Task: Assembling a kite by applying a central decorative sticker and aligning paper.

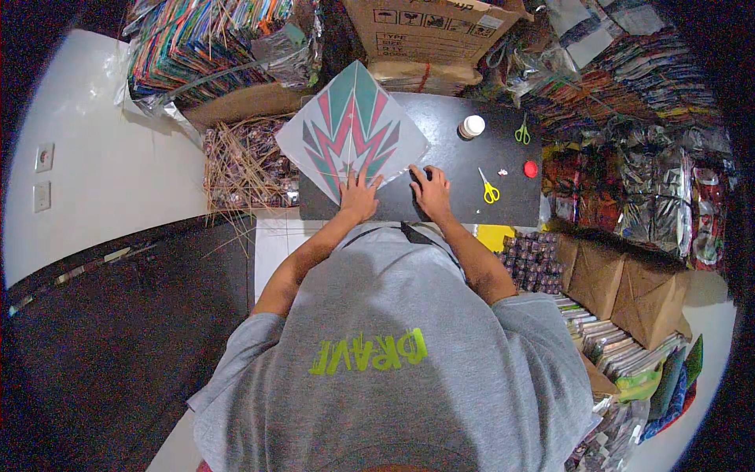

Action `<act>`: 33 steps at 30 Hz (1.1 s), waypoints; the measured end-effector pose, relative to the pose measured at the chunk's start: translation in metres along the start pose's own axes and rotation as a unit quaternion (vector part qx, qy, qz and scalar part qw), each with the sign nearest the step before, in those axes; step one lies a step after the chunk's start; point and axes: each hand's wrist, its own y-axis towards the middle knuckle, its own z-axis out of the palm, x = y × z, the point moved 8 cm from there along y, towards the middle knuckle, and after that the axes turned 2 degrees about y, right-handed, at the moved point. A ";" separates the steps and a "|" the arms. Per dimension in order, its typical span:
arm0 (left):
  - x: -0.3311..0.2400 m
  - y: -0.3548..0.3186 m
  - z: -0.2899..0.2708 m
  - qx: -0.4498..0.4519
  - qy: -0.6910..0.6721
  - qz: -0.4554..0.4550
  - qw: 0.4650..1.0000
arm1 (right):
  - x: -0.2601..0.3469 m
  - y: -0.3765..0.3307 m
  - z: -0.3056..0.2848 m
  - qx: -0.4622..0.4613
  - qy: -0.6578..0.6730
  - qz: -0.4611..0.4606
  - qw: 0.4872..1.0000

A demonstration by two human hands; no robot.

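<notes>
A diamond-shaped white kite [401,134] with a green, red and grey pattern lies on the black table, one corner toward the far edge. Thin straight lines run along its middle and across it. My left hand [359,198] rests on the kite's near part, fingers spread and pressed down flat. Beside the kite's right corner, my right hand [430,194] lies on the table with its fingers apart and slightly bent, the fingertips close to the edge. Nothing shows in either hand.
On the black table [472,206] to the right are yellow scissors [489,189], green scissors [522,130], a white-lidded jar [472,127] and a red lid [530,169]. Thin sticks [244,165] pile up at left. A cardboard box [425,35] and stacked kites [212,51] stand behind.
</notes>
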 end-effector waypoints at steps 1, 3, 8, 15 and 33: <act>-0.001 0.000 -0.001 0.003 -0.001 0.001 1.000 | -0.005 0.001 -0.001 -0.009 0.005 0.011 1.000; -0.001 0.000 -0.002 0.005 -0.002 0.001 1.000 | -0.008 0.002 -0.002 -0.017 0.010 0.020 1.000; 0.004 0.003 0.006 -0.009 -0.032 -0.002 0.999 | -0.003 0.004 -0.003 -0.009 -0.038 0.003 0.999; 0.002 -0.001 0.005 -0.007 -0.019 -0.015 1.000 | -0.023 0.010 -0.008 -0.040 0.014 0.032 0.999; -0.003 -0.002 -0.014 -0.081 0.049 -0.023 0.995 | -0.035 0.016 -0.019 -0.042 0.065 0.048 0.996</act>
